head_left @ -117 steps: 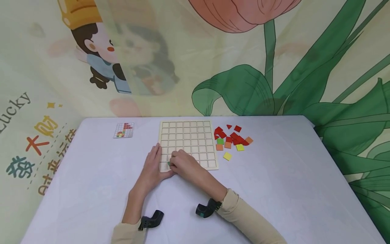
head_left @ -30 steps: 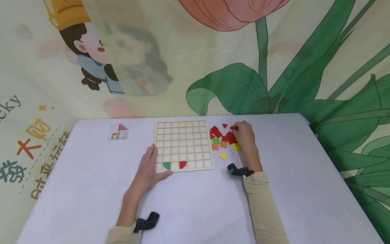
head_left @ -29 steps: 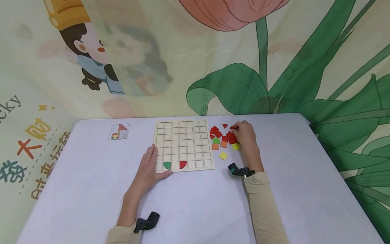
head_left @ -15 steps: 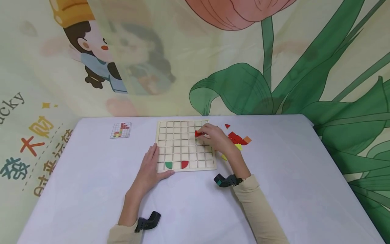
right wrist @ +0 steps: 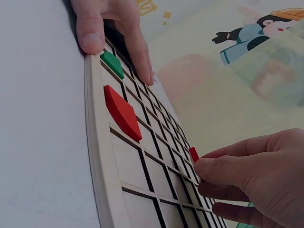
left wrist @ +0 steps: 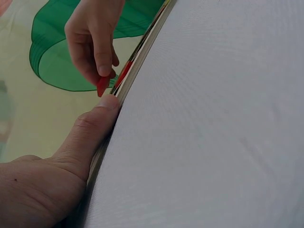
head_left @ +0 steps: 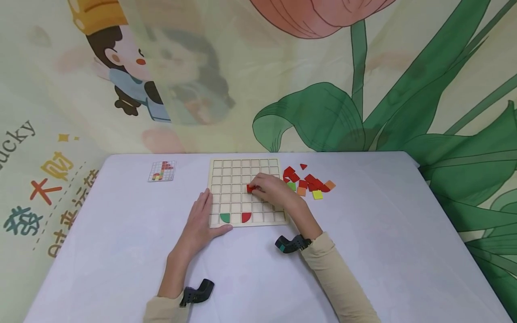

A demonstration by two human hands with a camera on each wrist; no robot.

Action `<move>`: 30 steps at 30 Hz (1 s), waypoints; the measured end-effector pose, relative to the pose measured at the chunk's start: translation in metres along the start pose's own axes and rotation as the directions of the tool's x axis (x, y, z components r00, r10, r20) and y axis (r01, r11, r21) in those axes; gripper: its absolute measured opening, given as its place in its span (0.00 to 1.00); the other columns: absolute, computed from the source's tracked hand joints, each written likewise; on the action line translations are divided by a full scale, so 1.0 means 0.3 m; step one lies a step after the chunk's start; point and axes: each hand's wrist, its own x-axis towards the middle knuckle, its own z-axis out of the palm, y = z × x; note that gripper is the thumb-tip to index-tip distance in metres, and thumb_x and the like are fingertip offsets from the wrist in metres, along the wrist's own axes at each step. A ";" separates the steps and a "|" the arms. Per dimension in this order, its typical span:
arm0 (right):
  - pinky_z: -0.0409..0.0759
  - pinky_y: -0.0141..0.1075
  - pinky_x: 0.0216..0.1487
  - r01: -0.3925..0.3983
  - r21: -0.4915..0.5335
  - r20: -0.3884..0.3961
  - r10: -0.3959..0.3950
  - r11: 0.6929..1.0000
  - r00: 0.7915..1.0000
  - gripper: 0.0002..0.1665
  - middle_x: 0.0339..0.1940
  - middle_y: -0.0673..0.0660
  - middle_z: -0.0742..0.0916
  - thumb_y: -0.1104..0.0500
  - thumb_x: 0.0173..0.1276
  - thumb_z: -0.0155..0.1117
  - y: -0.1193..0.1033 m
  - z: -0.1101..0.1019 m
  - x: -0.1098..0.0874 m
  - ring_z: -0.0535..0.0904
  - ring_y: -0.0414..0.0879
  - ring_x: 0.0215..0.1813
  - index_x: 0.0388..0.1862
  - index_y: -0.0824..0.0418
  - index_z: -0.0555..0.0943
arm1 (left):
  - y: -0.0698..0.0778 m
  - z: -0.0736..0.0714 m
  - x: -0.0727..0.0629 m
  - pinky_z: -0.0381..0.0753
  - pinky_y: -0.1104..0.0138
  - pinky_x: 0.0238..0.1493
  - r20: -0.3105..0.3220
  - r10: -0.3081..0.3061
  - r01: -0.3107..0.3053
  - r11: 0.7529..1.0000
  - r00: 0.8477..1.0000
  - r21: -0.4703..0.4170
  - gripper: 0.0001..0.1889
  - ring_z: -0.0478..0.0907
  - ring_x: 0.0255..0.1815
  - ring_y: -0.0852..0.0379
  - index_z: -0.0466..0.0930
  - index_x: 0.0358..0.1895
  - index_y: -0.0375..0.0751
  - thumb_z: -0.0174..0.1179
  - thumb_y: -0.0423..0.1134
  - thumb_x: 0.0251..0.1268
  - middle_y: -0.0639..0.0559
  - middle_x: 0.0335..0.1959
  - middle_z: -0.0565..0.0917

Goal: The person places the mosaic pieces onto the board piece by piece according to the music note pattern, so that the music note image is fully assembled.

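Over the gridded board (head_left: 226,172), the right hand (head_left: 274,189) pinches a small red tile (head_left: 250,189) between thumb and fingers, just above the squares. Along the board's left and near edges, the left hand (head_left: 197,220) rests with fingers straight and thumb spread. One green piece (head_left: 225,218) and one red quarter-circle (head_left: 246,217) sit in the nearest row. Loose tiles (head_left: 310,179) lie right of the board on the bench (head_left: 383,215).

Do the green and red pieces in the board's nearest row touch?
Apart: the head view shows a bare cell between the green piece and the red piece.
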 end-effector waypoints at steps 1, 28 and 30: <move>0.81 0.36 0.57 0.004 0.002 -0.002 -0.004 1.000 1.000 0.16 0.51 0.52 0.85 0.57 0.68 0.65 0.000 0.001 0.000 0.80 0.45 0.53 0.53 0.57 0.83 | 0.000 -0.001 -0.001 0.53 0.46 0.77 0.000 -0.001 0.001 1.000 1.000 0.002 0.60 0.40 0.81 0.41 0.41 0.78 0.38 0.72 0.56 0.49 0.43 0.81 0.42; 0.80 0.36 0.58 0.026 -0.004 -0.020 -0.026 1.000 0.999 0.15 0.50 0.52 0.85 0.57 0.69 0.64 0.003 0.028 0.009 0.80 0.44 0.52 0.53 0.56 0.83 | -0.002 0.000 0.003 0.54 0.46 0.77 0.004 0.006 -0.006 1.000 1.000 0.006 0.60 0.41 0.80 0.41 0.40 0.78 0.37 0.72 0.56 0.50 0.42 0.81 0.42; 0.80 0.37 0.59 0.015 -0.002 -0.025 -0.015 1.000 1.000 0.15 0.51 0.52 0.85 0.56 0.69 0.63 0.001 0.030 0.012 0.80 0.45 0.53 0.53 0.56 0.83 | -0.003 0.002 0.003 0.53 0.46 0.77 0.000 0.011 -0.011 1.000 1.000 0.003 0.60 0.41 0.81 0.41 0.41 0.78 0.37 0.72 0.56 0.50 0.42 0.81 0.42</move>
